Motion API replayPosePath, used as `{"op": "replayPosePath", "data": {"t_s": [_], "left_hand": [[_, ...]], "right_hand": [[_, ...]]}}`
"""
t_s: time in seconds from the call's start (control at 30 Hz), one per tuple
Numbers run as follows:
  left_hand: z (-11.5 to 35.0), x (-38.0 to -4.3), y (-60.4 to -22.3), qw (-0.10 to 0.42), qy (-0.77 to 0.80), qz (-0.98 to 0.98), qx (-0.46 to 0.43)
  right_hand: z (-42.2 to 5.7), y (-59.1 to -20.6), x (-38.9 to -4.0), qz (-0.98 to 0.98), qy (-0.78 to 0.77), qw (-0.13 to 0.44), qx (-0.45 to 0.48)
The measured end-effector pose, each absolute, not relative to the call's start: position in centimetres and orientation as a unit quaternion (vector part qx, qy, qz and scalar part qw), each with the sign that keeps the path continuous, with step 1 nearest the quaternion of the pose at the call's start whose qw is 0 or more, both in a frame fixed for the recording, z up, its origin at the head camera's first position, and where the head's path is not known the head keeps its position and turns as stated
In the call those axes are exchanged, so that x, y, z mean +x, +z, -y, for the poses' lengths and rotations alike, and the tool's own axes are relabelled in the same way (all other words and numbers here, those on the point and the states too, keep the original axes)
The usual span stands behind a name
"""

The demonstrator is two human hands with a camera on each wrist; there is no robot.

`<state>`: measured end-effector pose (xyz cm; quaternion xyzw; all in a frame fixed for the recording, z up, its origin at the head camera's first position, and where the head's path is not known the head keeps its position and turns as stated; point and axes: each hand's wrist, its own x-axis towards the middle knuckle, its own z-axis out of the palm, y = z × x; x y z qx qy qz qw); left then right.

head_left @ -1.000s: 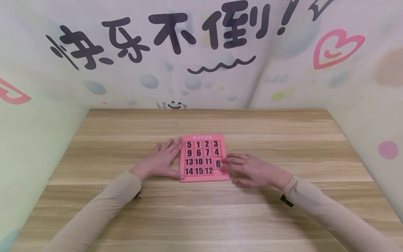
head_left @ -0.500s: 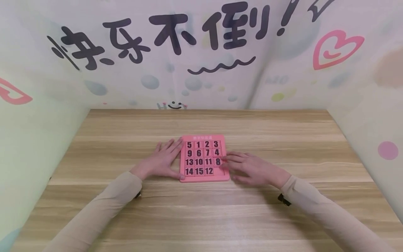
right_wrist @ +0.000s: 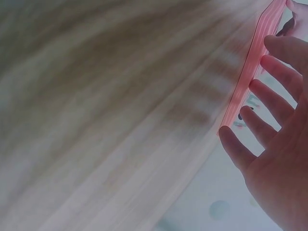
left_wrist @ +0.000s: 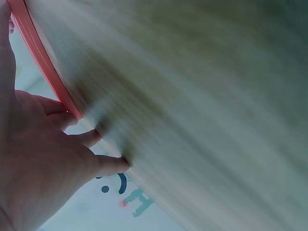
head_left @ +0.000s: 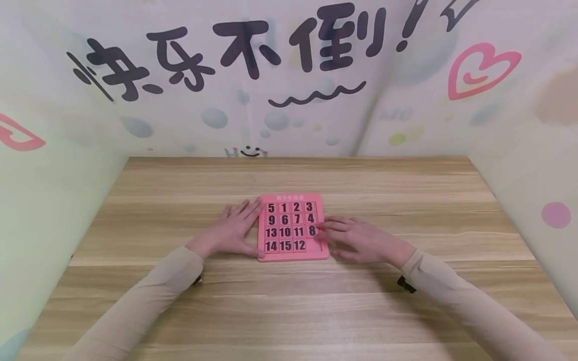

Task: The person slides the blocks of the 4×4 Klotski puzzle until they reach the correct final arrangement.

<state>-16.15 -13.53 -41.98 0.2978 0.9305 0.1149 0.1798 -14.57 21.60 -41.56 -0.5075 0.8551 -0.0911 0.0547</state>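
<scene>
A pink sliding number puzzle [head_left: 293, 257] lies flat on the table, its numbered tiles in rows. My left hand [head_left: 227, 232] rests against its left side with fingers spread, index fingertip at the upper left corner and thumb at the lower left one. From the right, my right hand [head_left: 363, 242] reaches over the frame with fingers extended, fingertips at the 8 tile [head_left: 311, 231]. That tile sits beside 11 and below 4. Under it, the lower right slot holds no tile. In the right wrist view, the fingers line the puzzle's side edge [right_wrist: 248, 72].
The wooden table [head_left: 289, 311] extends around the puzzle. A white wall [head_left: 189, 120] with large black lettering and bubble prints stands behind it, and side panels flank the table. Dark bands show at both sleeves.
The 8 tile has slid up, away from me, into line with 11. My right hand has shifted slightly up and left; my left hand has stayed in place.
</scene>
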Motion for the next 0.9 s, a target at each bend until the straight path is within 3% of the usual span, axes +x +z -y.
{"op": "replayPosePath", "data": {"t_s": [0.9], "left_hand": [[13.66, -16.19, -42.1, 0.179, 0.116, -0.929, 0.301]], "right_hand": [[-21.21, -40.83, -14.27, -0.851, -0.085, 0.04, -0.516]]}}
